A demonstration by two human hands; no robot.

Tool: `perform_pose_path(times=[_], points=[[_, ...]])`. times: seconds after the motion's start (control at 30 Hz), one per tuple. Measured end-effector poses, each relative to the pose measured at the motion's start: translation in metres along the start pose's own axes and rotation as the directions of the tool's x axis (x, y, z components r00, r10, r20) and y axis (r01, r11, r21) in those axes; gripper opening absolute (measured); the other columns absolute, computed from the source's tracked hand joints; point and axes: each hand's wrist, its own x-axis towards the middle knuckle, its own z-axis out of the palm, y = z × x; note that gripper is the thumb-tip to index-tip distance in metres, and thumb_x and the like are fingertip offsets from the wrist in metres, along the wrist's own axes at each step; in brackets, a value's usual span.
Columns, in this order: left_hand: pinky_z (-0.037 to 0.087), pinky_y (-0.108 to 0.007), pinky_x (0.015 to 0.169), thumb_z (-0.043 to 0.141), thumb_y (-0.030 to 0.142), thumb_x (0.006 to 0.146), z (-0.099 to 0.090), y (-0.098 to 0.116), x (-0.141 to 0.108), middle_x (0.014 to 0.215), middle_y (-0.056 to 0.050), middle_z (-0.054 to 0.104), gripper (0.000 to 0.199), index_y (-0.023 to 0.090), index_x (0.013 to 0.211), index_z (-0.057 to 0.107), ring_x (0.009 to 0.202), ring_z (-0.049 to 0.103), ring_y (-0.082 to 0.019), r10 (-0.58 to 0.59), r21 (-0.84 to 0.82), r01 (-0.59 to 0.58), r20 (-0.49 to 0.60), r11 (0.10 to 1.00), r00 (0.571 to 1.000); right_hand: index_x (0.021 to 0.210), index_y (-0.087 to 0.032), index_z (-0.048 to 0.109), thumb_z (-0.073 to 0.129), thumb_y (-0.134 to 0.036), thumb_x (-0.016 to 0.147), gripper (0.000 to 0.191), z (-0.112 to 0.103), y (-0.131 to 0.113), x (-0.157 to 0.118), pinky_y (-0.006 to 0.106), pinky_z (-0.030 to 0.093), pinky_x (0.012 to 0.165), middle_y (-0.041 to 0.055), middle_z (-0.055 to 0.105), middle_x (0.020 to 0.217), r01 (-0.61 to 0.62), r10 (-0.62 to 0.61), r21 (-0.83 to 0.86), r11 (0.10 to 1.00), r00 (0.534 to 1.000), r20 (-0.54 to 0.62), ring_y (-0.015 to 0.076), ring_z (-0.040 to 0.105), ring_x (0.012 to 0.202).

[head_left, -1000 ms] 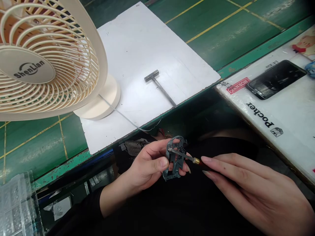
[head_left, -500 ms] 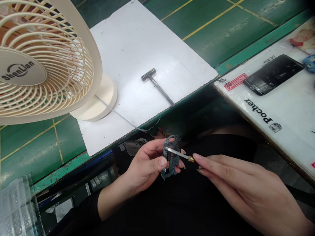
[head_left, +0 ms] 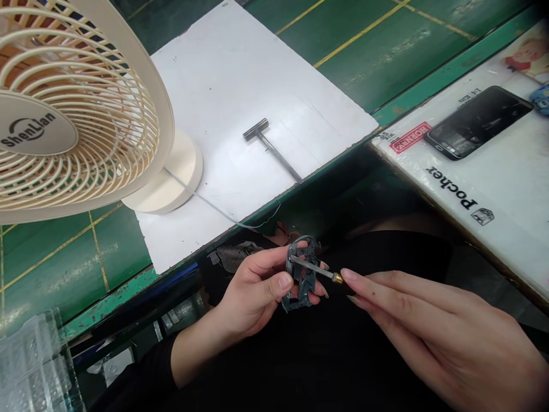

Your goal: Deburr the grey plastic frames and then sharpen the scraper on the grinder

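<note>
My left hand point(head_left: 257, 286) grips a small dark grey frame-like part point(head_left: 303, 286), thumb on its near side and fingertips showing behind it. A thin flat metal tool point(head_left: 315, 268) with a brass collar runs across the part, its tip touching the upper left side. The collar end is at the fingertips of my right hand point(head_left: 420, 309), which is closed round the tool; its handle is hidden by the hand. Both hands are over the dark clothing on my lap, in front of the table edge.
A cream fan point(head_left: 81, 114) stands at the left on a white board point(head_left: 240, 68), its cable hanging over the edge. A metal T-shaped tool point(head_left: 274, 149) lies on the board. At right, a phone point(head_left: 478, 123) rests on a white box point(head_left: 506, 194). Clear plastic trays point(head_left: 34, 360) sit lower left.
The view has shifted slightly. The part has turned a little in my left hand, and my right hand and the tool have moved slightly right, the tip still at the part.
</note>
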Motion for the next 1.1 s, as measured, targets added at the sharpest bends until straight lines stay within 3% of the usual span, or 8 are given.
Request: perform_pose_path(times=[0.17,0.37,0.57,0.73,0.87,1.1], points=[[0.072,-0.034,0.092,0.092,0.036,0.103,0.001,-0.002,-0.001,0.124,-0.015,0.09,0.04,0.022,0.141,0.088,0.1,0.087,-0.023,0.016,0.044,-0.015,-0.027,0.999,1.0,0.156,-0.024,0.074,0.065,-0.002,0.113,0.049,0.001,-0.002,-0.006,0.024,0.071,0.095,0.0032,0.088,0.121,-0.024,0.024,-0.003,1.0,1.0,-0.008,0.0179,0.085,0.101],[0.073,-0.035,0.09,0.093,0.037,0.101,0.002,-0.001,-0.002,0.127,-0.016,0.089,0.04,0.021,0.137,0.09,0.098,0.087,-0.024,0.008,0.057,-0.006,-0.032,0.998,0.999,0.152,-0.027,0.076,0.062,0.005,0.11,0.054,0.001,-0.002,0.001,0.024,0.073,0.094,0.0009,0.088,0.126,-0.022,0.023,0.046,0.999,0.999,-0.025,0.0167,0.086,0.1],[0.073,-0.036,0.089,0.094,0.037,0.1,0.002,-0.001,-0.001,0.12,-0.015,0.09,0.041,0.022,0.138,0.09,0.096,0.087,-0.025,0.013,0.052,-0.01,-0.048,0.999,0.999,0.15,-0.028,0.077,0.066,-0.003,0.112,0.047,0.0,-0.005,0.002,0.027,0.074,0.088,0.0003,0.09,0.12,-0.044,0.045,0.06,0.997,0.999,-0.015,0.0194,0.088,0.094],[0.072,-0.039,0.087,0.095,0.04,0.098,0.003,-0.001,-0.001,0.118,-0.016,0.09,0.041,0.021,0.134,0.091,0.093,0.086,-0.026,0.027,0.081,-0.021,-0.07,0.996,0.997,0.162,-0.036,0.072,0.066,-0.001,0.111,0.062,0.002,-0.007,0.007,0.027,0.073,0.08,-0.0023,0.091,0.116,-0.057,0.059,0.062,0.996,0.998,-0.035,0.0196,0.088,0.09],[0.071,-0.038,0.088,0.094,0.04,0.099,0.002,0.0,-0.001,0.117,-0.016,0.09,0.038,0.02,0.132,0.092,0.093,0.086,-0.025,0.033,0.101,-0.026,-0.06,0.995,0.998,0.167,-0.036,0.068,0.064,0.0,0.111,0.066,0.002,-0.006,0.008,0.026,0.073,0.08,-0.0018,0.09,0.118,-0.041,0.042,0.065,0.997,0.999,-0.012,0.0185,0.088,0.091],[0.072,-0.041,0.091,0.093,0.041,0.101,-0.001,-0.001,-0.002,0.121,-0.017,0.089,0.039,0.018,0.132,0.091,0.095,0.086,-0.027,0.019,0.111,-0.013,-0.058,0.994,0.998,0.144,-0.031,0.08,0.066,-0.001,0.11,0.047,0.002,-0.004,0.009,0.026,0.074,0.084,-0.0013,0.091,0.118,-0.06,0.062,0.066,0.996,0.997,-0.036,0.0188,0.088,0.093]])
